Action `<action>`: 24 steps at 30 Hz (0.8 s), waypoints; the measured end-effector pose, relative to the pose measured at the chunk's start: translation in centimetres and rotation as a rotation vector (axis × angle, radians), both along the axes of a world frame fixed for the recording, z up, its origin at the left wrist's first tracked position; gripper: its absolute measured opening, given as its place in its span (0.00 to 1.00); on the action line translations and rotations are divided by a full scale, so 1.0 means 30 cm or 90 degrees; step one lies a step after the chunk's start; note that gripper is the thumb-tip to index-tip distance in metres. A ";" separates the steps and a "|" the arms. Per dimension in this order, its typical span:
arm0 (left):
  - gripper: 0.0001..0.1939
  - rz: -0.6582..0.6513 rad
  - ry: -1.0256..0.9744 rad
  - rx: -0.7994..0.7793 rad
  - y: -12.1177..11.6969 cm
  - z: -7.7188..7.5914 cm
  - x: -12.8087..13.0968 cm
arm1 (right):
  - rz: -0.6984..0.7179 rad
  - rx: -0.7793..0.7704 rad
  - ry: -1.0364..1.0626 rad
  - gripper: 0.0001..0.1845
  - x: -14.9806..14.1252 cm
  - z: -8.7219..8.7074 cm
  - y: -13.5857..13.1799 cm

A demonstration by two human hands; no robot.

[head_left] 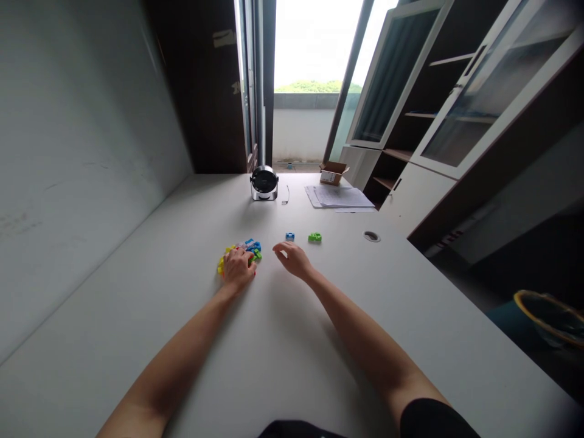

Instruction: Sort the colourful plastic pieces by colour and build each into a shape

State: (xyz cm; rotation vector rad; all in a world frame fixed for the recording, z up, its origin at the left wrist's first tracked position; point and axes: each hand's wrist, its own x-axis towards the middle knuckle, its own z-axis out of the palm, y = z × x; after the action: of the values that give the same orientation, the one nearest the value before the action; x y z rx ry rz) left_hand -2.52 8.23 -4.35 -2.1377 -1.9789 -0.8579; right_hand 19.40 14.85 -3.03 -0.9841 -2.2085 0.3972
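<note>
Your left hand (pixel 238 269) is covering colourful plastic pieces (pixel 252 248), grip unclear; your right hand (pixel 294 258) is spreading open beside them above the open white desk (pixel 292 340).

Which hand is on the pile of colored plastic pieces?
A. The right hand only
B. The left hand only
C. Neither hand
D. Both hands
B. The left hand lies on the pile of colored plastic pieces, while the right hand is apart from it.

We see a loose heap of small plastic pieces (pixel 252 246), yellow, blue, green, pink. One blue piece (pixel 290 236) and one green piece (pixel 314 238) lie apart from it, near each other.
</note>
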 end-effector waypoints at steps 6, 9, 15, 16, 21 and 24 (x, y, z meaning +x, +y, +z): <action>0.07 -0.029 -0.013 -0.008 -0.003 0.004 0.001 | 0.063 0.012 -0.076 0.18 -0.079 -0.054 -0.075; 0.07 -0.009 -0.011 0.002 -0.006 0.004 0.002 | 0.089 0.028 -0.134 0.25 -0.092 -0.075 -0.093; 0.09 0.030 -0.003 0.019 -0.005 0.006 0.000 | 0.088 0.036 -0.198 0.28 -0.099 -0.104 -0.094; 0.10 0.032 -0.004 0.020 -0.005 0.006 0.001 | 0.088 0.038 -0.201 0.27 -0.099 -0.106 -0.092; 0.10 0.037 -0.003 0.017 -0.005 0.007 0.005 | 0.085 0.045 -0.203 0.26 -0.099 -0.102 -0.091; 0.10 0.037 -0.004 0.027 -0.005 0.005 0.005 | 0.086 0.045 -0.194 0.26 -0.098 -0.094 -0.094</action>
State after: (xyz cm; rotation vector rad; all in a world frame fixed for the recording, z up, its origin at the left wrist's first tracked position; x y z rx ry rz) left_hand -2.38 8.09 -4.19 -2.0468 -1.9964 -0.8900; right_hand 16.47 12.03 -5.85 -0.9085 -2.5536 0.2392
